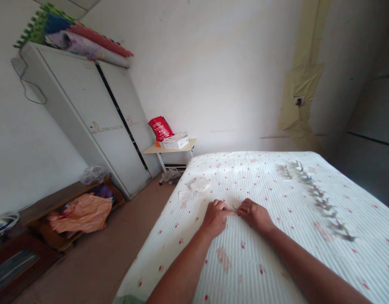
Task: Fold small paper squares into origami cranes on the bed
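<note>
My left hand [216,217] and my right hand [256,215] meet low over the middle of the bed. The fingers of both are closed at a small pale piece of paper [235,207], mostly hidden by the fingertips. My left index finger points along it toward the right hand, whose thumb and fingers pinch it from the other side. Beyond my left hand lie thin paper sheets [199,185], loosely stacked. On the right, small folded paper figures [322,198], shaped like cranes, stand in a slanting row; they are blurred.
A white quilted bedspread [260,270] with red spots covers the bed. Behind its left corner, a small table [150,149] bears a red bag [161,128] and a white box [175,144]. A grey wardrobe [83,101] and a low wooden cabinet [51,200] are at left.
</note>
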Demonstrator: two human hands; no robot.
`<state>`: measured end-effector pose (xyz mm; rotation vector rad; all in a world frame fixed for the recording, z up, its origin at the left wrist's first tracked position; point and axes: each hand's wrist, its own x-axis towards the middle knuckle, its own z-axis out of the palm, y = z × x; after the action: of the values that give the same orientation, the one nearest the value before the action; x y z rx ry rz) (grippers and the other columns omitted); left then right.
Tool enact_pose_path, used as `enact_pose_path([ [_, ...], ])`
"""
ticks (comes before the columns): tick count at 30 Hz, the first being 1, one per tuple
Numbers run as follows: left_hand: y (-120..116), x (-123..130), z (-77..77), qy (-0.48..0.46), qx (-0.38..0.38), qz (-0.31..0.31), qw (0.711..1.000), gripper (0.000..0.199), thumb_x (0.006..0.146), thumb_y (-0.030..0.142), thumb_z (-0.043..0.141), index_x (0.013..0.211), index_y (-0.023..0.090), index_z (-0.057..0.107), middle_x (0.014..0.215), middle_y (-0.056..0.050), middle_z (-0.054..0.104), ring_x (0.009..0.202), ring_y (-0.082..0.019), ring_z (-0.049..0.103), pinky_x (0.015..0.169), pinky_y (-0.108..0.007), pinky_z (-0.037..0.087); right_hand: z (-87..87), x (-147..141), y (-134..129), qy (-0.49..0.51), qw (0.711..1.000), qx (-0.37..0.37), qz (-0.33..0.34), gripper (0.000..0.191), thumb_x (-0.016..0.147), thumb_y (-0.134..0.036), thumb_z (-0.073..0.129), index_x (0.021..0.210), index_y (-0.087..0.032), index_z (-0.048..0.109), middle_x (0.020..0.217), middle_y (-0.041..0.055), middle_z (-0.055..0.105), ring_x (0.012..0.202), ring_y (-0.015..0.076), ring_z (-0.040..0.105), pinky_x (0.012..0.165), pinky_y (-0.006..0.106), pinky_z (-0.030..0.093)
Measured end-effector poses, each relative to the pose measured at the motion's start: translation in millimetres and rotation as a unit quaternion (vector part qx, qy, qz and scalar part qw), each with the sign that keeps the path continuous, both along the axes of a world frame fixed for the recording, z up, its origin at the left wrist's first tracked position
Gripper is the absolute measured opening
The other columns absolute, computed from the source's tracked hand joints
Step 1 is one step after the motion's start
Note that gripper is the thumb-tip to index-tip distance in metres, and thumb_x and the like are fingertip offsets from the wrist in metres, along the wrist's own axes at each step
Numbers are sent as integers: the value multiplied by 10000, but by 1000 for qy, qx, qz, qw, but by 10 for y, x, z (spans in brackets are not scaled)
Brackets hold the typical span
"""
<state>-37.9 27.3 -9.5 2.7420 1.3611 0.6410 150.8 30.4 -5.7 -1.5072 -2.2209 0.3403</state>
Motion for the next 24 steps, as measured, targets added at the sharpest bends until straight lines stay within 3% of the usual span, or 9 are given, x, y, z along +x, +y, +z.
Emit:
enact_pose_path([
  [7, 67, -37, -67, -96, -9, 16, 995, 393, 726, 111, 496, 1040, 302, 635, 874, -20, 569, 886, -167, 442, 800, -301, 361, -28, 75, 14, 65, 998, -11, 22, 221, 809, -291, 469, 836, -225, 677, 880, 34, 610, 756, 135, 582, 683, 230, 419],
  [15, 52, -20, -46, -85, -11, 26, 996, 319, 735, 195, 541, 1022, 292, 642, 866, -20, 569, 886, -168, 452, 803, -305, 365, -94, 140, 53, 149, 988, 16, 38, 244, 747, -182, 452, 877, -193, 658, 929, 62, 588, 790, 159, 581, 731, 269, 447],
  [24, 76, 35, -34, -63, -13, 28, 998, 253, 732, 249, 586, 968, 298, 663, 825, -19, 564, 868, -173, 452, 788, -303, 360, -56, 89, 35, 60, 998, -17, 32, 215, 800, -276, 471, 836, -233, 678, 973, 32, 566, 720, 119, 582, 693, 236, 435],
])
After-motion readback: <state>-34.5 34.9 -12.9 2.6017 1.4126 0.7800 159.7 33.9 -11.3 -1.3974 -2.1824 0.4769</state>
